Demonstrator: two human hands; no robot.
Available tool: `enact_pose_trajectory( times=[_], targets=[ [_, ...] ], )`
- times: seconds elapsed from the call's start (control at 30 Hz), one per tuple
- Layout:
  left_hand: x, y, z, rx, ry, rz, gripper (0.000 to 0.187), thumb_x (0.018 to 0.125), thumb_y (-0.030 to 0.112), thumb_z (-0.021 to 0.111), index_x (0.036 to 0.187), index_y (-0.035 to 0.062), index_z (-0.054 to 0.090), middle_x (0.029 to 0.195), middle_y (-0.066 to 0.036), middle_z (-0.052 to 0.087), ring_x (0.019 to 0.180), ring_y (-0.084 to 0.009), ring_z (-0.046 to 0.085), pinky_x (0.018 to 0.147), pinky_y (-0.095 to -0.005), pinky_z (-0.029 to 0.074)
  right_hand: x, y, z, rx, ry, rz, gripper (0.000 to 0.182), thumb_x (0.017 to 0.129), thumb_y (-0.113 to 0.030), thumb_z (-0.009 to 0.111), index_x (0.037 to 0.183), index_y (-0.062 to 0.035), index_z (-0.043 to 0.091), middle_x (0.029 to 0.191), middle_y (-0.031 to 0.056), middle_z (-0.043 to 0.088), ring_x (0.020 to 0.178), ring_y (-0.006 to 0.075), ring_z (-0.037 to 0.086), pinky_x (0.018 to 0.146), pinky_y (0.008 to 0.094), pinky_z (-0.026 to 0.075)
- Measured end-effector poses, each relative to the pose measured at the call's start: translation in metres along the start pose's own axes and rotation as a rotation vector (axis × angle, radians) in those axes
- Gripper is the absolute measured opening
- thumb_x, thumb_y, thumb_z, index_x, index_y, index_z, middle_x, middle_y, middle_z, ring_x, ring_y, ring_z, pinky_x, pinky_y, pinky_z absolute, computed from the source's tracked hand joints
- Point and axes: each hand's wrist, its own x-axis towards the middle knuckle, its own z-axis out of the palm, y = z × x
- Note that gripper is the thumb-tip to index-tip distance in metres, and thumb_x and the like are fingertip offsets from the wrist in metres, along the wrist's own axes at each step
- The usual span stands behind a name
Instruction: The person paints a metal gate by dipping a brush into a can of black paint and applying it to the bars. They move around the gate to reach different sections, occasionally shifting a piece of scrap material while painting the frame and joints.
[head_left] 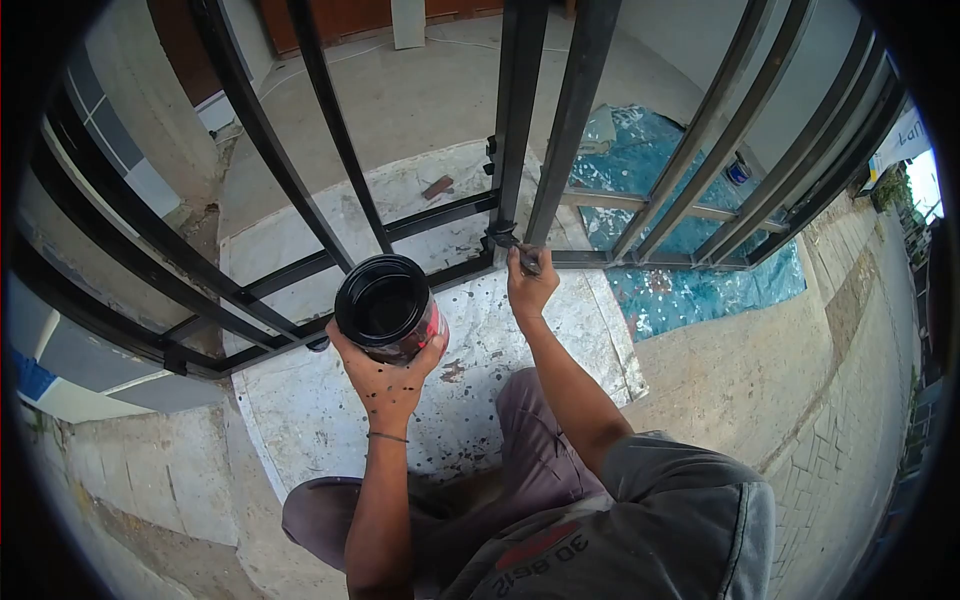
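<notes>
Head cam, looking down: person crouches on a pale, paint-spattered sheet [330, 420] laid over concrete, w/ knees drawn up. Left hand [385, 380] grips a paint can [388, 308] from underneath, fingers wrapped round its lower body; can is upright, lid off, inside looks black, red label on the side. Hand and wrist are speckled w/ dark spots; thin band on the wrist.

Right hand [530, 285] is closed round a brush [518, 250], arm stretched fwd. Brush tip touches the black metal gate [520, 120] right at the joint where the two central vertical bars meet the lower horizontal rail. Bristles too small to make out clearly.

Gate bars fan out left and right across the view, all black. Behind the bars, on the right, a blue tarp [690, 290] w/ white splotches lies on the ground; a small blue tin [738, 172] sits at its far edge. A small reddish-brown scrap [437, 187] lies on the sheet beyond the rail.
</notes>
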Motion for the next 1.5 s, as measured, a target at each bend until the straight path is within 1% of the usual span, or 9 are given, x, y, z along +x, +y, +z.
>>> enact_pose_trajectory(
  times=[0.33,0.5,0.57,0.77,0.97,1.17,1.27,1.47,1.5],
  targets=[
    [0.004,0.0,0.0,-0.03,-0.001,0.019,0.105,0.065,0.029,0.101,0.142,0.003,0.035,0.135,-0.019,0.056,0.125,-0.0301,0.063,0.104,-0.0406,0.054,-0.012,0.039,-0.041,-0.123,-0.022,0.19,0.02,0.091,-0.006,0.08,0.097,-0.0004,0.062,0.084,0.0151,0.075,0.076,0.023,0.075,0.073,0.0351,0.057],
    [0.004,-0.007,-0.001,-0.028,0.035,0.051,0.104,0.064,0.029,0.101,0.141,0.0026,0.036,0.133,-0.018,0.057,0.123,-0.0297,0.063,0.103,-0.0411,0.054,-0.012,0.046,-0.07,-0.177,-0.308,0.134,0.014,0.09,-0.004,0.08,0.102,0.002,0.076,0.087,0.0144,0.077,0.08,0.0219,0.077,0.075,0.0333,0.059],
    [0.006,-0.008,-0.002,-0.064,0.026,0.055,0.102,0.064,0.03,0.1,0.14,0.0028,0.037,0.131,-0.017,0.058,0.121,-0.0301,0.064,0.102,-0.0425,0.055,-0.006,0.047,-0.077,0.119,-0.388,0.497,0.014,0.091,-0.003,0.08,0.103,0.0035,0.076,0.089,0.012,0.077,0.081,0.0199,0.076,0.074,0.0324,0.06],
    [0.008,-0.008,-0.005,-0.061,0.072,0.052,0.101,0.062,0.03,0.099,0.139,0.0044,0.038,0.129,-0.019,0.063,0.117,-0.0321,0.068,0.1,-0.0438,0.056,-0.008,0.069,-0.079,0.199,-0.387,0.615,0.008,0.093,-0.001,0.074,0.095,0.0072,0.074,0.09,0.0112,0.076,0.082,0.0154,0.072,0.08,0.0289,0.06],
    [0.01,-0.007,-0.005,-0.097,0.081,0.054,0.103,0.062,0.03,0.099,0.141,0.0047,0.037,0.13,-0.019,0.062,0.119,-0.0319,0.068,0.1,-0.043,0.056,-0.034,0.107,-0.049,0.18,-0.209,0.676,0.003,0.094,0.005,0.068,0.094,0.0083,0.068,0.09,0.0131,0.069,0.084,0.0203,0.072,0.088,0.0366,0.065],
    [0.009,-0.015,-0.005,-0.022,0.077,0.079,0.104,0.062,0.03,0.099,0.141,0.0046,0.037,0.131,-0.019,0.061,0.12,-0.031,0.066,0.101,-0.0422,0.055,-0.041,0.126,-0.015,0.422,0.056,0.812,0.008,0.094,0.006,0.067,0.097,0.0117,0.064,0.096,0.0166,0.067,0.086,0.0247,0.071,0.085,0.0338,0.066],
    [0.009,-0.016,-0.006,-0.061,0.075,0.07,0.104,0.062,0.029,0.099,0.141,0.004,0.037,0.13,-0.018,0.06,0.119,-0.0299,0.065,0.1,-0.0424,0.055,-0.018,0.115,-0.017,0.64,0.398,1.129,0.012,0.095,0.004,0.066,0.097,0.0148,0.061,0.103,0.0205,0.066,0.094,0.0295,0.07,0.086,0.0311,0.069],
    [0.008,-0.016,-0.004,-0.02,0.062,0.074,0.103,0.063,0.029,0.099,0.141,0.003,0.037,0.13,-0.018,0.058,0.12,-0.0296,0.064,0.101,-0.0426,0.054,-0.044,0.115,-0.02,0.475,0.427,1.054,0.009,0.091,0.005,0.066,0.088,0.0104,0.059,0.099,0.0171,0.063,0.086,0.0274,0.069,0.075,0.0343,0.07],
    [0.008,-0.016,-0.004,-0.027,0.059,0.069,0.103,0.062,0.029,0.099,0.141,0.003,0.037,0.13,-0.018,0.058,0.12,-0.0295,0.064,0.101,-0.0424,0.054,-0.048,0.119,-0.013,0.478,0.408,1.052,0.014,0.092,0.003,0.067,0.084,0.0047,0.055,0.101,0.016,0.061,0.084,0.0255,0.067,0.073,0.034,0.069]
  ],
)
